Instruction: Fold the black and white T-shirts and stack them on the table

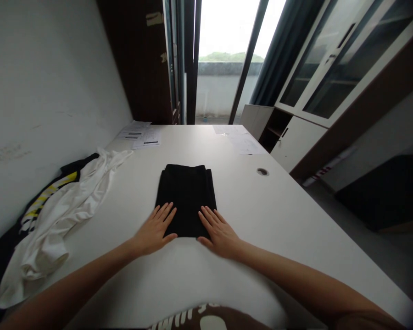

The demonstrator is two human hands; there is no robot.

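A black folded garment (187, 192) lies flat in a neat rectangle on the white table (234, 192); its exact kind does not show. On its near left corner rests my left hand (157, 228), flat with the fingers stretched out. My right hand (217, 231) lies flat on the near right corner, fingers spread and pointing forward. Both thumbs are by the garment's near edge. Neither hand grips anything.
Along the left wall, a crumpled white garment (86, 192) lies beside dark cloth with yellow and white print (51, 195). Papers (146, 136) lie at the far left, more sheets (244, 143) at the far right. A round cable hole (262, 172) sits near the right edge. Cabinets (330, 68) stand beyond.
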